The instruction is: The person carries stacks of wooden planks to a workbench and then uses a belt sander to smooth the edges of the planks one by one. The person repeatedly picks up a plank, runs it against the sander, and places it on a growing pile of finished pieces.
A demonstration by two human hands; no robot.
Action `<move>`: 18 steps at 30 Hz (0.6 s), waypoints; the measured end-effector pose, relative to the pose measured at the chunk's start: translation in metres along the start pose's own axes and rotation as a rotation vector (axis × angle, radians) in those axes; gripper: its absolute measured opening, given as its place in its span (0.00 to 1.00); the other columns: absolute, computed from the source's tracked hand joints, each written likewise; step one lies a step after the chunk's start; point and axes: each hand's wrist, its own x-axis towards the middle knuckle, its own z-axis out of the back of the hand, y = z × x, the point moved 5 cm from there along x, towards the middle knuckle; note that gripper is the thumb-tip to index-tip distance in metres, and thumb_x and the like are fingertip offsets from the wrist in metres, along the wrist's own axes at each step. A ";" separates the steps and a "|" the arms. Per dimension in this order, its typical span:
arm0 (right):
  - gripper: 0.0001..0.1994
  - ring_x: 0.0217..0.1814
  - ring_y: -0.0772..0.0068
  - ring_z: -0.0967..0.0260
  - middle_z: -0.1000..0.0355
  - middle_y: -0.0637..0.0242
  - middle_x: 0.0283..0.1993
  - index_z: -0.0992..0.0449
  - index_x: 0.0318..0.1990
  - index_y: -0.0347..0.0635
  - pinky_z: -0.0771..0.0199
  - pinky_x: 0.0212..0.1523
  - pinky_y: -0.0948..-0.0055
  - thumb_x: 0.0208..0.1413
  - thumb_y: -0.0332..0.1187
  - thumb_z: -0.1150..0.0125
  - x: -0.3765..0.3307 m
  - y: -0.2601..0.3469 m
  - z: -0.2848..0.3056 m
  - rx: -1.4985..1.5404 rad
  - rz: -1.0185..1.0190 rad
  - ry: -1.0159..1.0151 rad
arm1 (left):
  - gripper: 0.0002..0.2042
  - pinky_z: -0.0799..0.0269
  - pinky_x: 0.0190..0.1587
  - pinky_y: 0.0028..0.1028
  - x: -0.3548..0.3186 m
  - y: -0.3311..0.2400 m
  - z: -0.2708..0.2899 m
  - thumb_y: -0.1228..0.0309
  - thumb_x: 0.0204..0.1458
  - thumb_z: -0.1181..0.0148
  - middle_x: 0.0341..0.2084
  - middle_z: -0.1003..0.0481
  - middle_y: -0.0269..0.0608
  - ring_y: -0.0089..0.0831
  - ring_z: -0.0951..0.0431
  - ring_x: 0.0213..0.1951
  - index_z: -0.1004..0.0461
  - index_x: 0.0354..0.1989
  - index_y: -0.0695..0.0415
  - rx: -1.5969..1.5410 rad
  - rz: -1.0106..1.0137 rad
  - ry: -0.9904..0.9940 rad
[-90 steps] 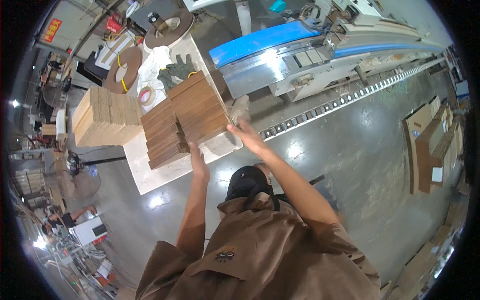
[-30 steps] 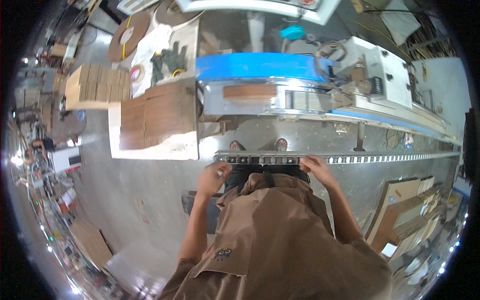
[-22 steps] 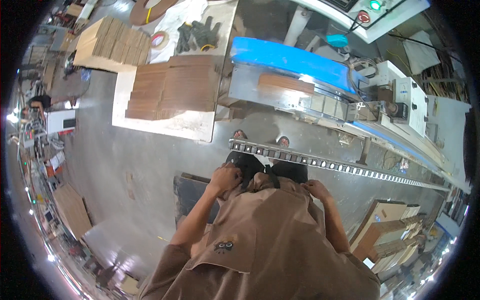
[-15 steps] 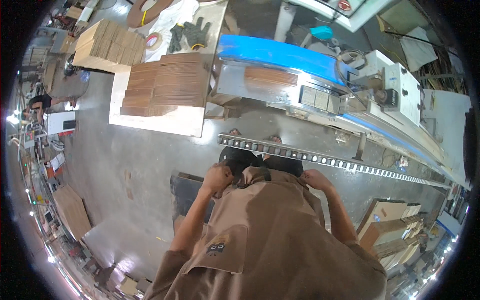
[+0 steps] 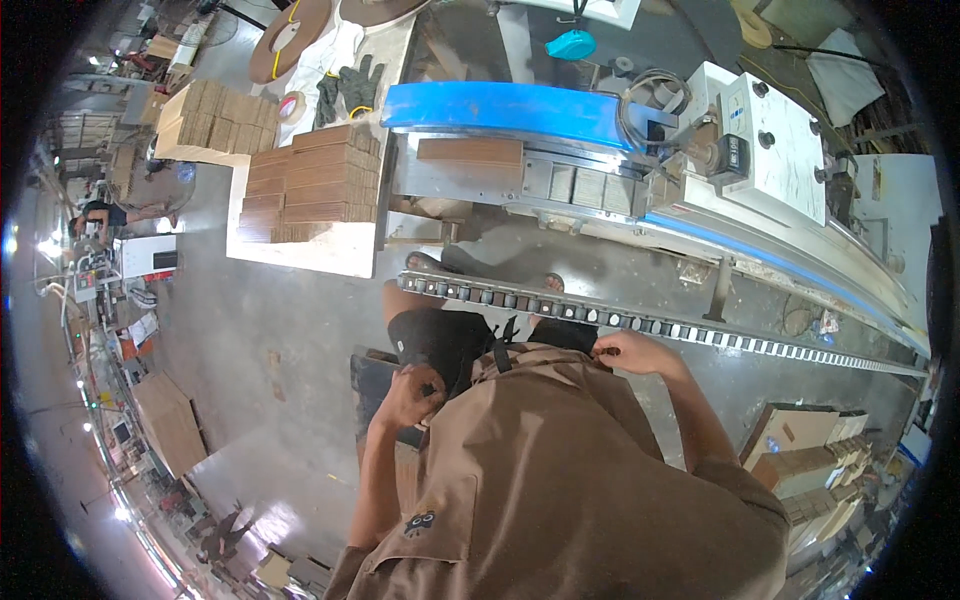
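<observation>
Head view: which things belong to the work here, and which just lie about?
Likely part of the work:
- brown boards on the white table
- blue-topped machine and the brown piece on it

Apparently lying about:
- tape roll
- dark gloves
- white cloth

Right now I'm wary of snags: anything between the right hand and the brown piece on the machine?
Yes, in this view: the long metal rail crosses between right hand and brown piece; its height is unclear.

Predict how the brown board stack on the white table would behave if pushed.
The brown board stack would probably slide apart in layers, since no strap shows around it. Its boards seem stiff, judging by their straight edges.
</observation>
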 end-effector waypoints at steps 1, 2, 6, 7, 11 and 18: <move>0.12 0.43 0.62 0.22 0.19 0.58 0.42 0.20 0.47 0.36 0.25 0.46 0.66 0.61 0.34 0.40 -0.003 0.002 0.002 -0.011 0.070 -0.088 | 0.04 0.30 0.46 0.43 0.000 -0.004 0.001 0.70 0.47 0.40 0.31 0.21 0.43 0.48 0.23 0.40 0.22 0.28 0.57 0.026 0.006 -0.008; 0.13 0.45 0.62 0.22 0.19 0.58 0.44 0.20 0.49 0.38 0.24 0.48 0.64 0.62 0.36 0.40 -0.004 0.003 0.005 -0.013 0.057 -0.096 | 0.05 0.29 0.45 0.43 0.002 -0.013 0.002 0.70 0.48 0.40 0.31 0.21 0.44 0.48 0.23 0.40 0.22 0.28 0.57 0.052 0.009 -0.014; 0.16 0.47 0.63 0.20 0.19 0.58 0.48 0.20 0.51 0.41 0.22 0.50 0.63 0.65 0.41 0.40 -0.006 0.029 0.023 0.064 0.026 -0.216 | 0.03 0.27 0.46 0.41 0.031 -0.075 0.033 0.75 0.53 0.39 0.35 0.21 0.51 0.50 0.22 0.41 0.22 0.33 0.61 0.035 -0.152 -0.136; 0.16 0.47 0.64 0.20 0.19 0.58 0.48 0.20 0.51 0.40 0.22 0.50 0.64 0.65 0.42 0.41 -0.005 0.036 0.029 0.109 0.041 -0.267 | 0.04 0.26 0.48 0.41 0.041 -0.092 0.042 0.75 0.55 0.39 0.37 0.21 0.52 0.51 0.22 0.43 0.22 0.37 0.62 0.028 -0.149 -0.134; 0.15 0.50 0.65 0.20 0.19 0.58 0.51 0.20 0.51 0.40 0.22 0.53 0.65 0.67 0.42 0.41 0.006 0.050 0.050 0.253 0.117 -0.438 | 0.07 0.26 0.48 0.41 0.097 -0.146 0.087 0.75 0.53 0.36 0.39 0.20 0.49 0.49 0.21 0.41 0.20 0.41 0.60 0.263 -0.310 -0.355; 0.17 0.48 0.63 0.20 0.20 0.61 0.49 0.21 0.52 0.42 0.20 0.50 0.66 0.66 0.45 0.40 0.038 0.074 0.077 0.280 0.199 -0.561 | 0.32 0.42 0.67 0.47 0.216 -0.179 0.163 0.62 0.52 0.30 0.58 0.29 0.47 0.49 0.32 0.61 0.32 0.66 0.56 0.735 -0.475 -0.730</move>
